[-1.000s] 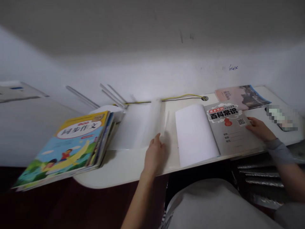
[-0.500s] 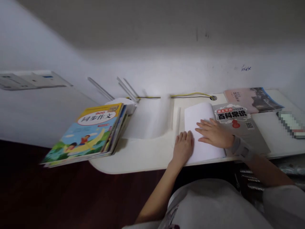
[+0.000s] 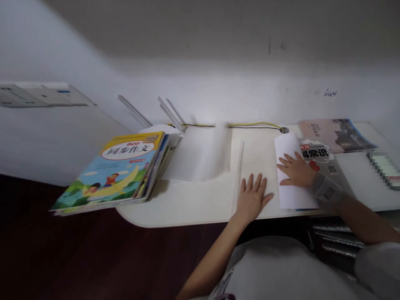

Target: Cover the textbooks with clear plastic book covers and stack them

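Pale grey top (image 3: 275, 266), dark print (image 3: 223, 286), loose grey right sleeve (image 3: 378, 266), grey right wristband (image 3: 319, 183) with dark squarish patch (image 3: 328, 192)

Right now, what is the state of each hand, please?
Left hand: open, fingers spread, palm down over the desk, holding nothing.
Right hand: open, laid on the white page, not gripping it.
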`<state>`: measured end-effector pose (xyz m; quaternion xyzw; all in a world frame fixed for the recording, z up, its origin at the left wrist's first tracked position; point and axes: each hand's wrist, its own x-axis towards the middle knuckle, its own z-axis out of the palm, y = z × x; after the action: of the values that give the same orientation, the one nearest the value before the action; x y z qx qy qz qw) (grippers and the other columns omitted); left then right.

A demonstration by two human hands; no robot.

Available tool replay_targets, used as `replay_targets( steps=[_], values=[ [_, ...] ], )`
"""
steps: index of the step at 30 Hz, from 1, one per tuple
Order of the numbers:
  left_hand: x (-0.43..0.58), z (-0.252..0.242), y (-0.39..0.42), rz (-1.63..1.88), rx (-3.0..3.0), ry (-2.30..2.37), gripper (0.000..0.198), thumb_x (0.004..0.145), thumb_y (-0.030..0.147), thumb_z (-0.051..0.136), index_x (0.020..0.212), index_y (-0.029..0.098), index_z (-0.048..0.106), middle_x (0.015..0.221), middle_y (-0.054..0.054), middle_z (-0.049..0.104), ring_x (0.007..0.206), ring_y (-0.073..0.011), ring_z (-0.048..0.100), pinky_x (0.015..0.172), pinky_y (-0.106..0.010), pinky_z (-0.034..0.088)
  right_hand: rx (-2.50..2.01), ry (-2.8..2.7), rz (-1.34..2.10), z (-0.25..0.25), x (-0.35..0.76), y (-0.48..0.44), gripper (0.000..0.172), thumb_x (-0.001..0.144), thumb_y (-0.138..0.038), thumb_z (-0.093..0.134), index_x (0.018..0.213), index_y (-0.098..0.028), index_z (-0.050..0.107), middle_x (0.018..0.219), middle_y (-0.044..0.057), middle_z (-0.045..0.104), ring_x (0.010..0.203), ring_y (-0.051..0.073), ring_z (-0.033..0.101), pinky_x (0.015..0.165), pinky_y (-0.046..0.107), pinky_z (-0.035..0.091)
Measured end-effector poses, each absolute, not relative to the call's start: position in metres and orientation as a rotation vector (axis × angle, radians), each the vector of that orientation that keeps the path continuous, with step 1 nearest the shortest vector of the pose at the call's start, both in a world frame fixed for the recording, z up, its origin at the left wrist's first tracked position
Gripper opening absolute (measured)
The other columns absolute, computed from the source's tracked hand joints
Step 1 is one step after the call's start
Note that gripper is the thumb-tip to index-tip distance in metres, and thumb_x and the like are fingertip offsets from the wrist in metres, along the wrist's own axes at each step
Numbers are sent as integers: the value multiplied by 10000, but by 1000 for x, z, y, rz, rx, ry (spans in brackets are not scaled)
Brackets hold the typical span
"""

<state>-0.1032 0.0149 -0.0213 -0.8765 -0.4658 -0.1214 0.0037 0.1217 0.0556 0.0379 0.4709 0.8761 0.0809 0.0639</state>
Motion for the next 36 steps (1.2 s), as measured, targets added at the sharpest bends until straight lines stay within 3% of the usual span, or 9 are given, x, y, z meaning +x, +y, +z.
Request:
replay_targets(
  steps=[5, 14, 20, 25, 28, 32, 36],
  values=[
    [-102, -18, 13, -360, -2724, -1460, 574, 897, 555, 367, 1362, 227, 438, 1419, -84, 432, 1329, -342, 337, 1044, -585, 292, 1530, 2644, 296, 38, 128, 49, 595, 837, -551, 500, 1292, -169, 507, 1409, 171, 431, 1314, 353, 335, 1028, 603, 217],
    [-102, -16, 11, -411, -2702, -1533, 588, 926, 519, 313, 1354, 136, 440, 1358, -115, 503, 1287, -303, 414, 1046, -498, 328, 1727, 2681, 328, 35, 78, 48, 488, 850, -392, 534, 1267, -138, 516, 1389, 185, 448, 1309, 342, 336, 1046, 593, 202],
    [-101, -18, 11, -434, -2676, -1584, 641, 921, 526, 320, 1369, 73, 391, 1385, -154, 462, 1310, -292, 385, 1068, -484, 300, 1751, 2710, 286, 35, 53, 40, 402, 893, -259, 420, 1266, -143, 511, 1387, 168, 454, 1310, 319, 333, 1047, 569, 199],
    [-100, -18, 10, -398, -2673, -1588, 630, 910, 496, 373, 1368, 64, 389, 1403, -155, 441, 1313, -298, 376, 1074, -488, 290, 1879, 2694, 276, 52, 72, 86, 440, 887, -316, 437, 1293, -152, 472, 1432, 166, 392, 1318, 312, 310, 1027, 542, 228],
    [-100, -18, 9, -395, -2670, -1604, 613, 911, 482, 377, 1363, 70, 399, 1400, -156, 444, 1310, -295, 381, 1075, -490, 286, 2116, 2531, 303, 60, 95, 134, 566, 855, -423, 492, 1323, -112, 424, 1431, 214, 362, 1304, 358, 301, 1012, 580, 202],
    [-100, -19, 9, -412, -2666, -1609, 611, 910, 490, 367, 1363, 82, 403, 1396, -161, 446, 1310, -298, 383, 1069, -491, 293, 2158, 2389, 181, 57, 113, 167, 583, 799, -503, 538, 1220, -100, 505, 1242, 220, 522, 1138, 363, 445, 938, 553, 280],
    [-98, -20, 9, -424, -2653, -1612, 623, 916, 499, 338, 1368, 73, 395, 1394, -181, 440, 1313, -316, 374, 1066, -514, 285, 2248, 2392, 365, 47, 109, 162, 504, 801, -459, 541, 1142, -87, 543, 1176, 226, 528, 1080, 346, 451, 907, 494, 294]
  ],
)
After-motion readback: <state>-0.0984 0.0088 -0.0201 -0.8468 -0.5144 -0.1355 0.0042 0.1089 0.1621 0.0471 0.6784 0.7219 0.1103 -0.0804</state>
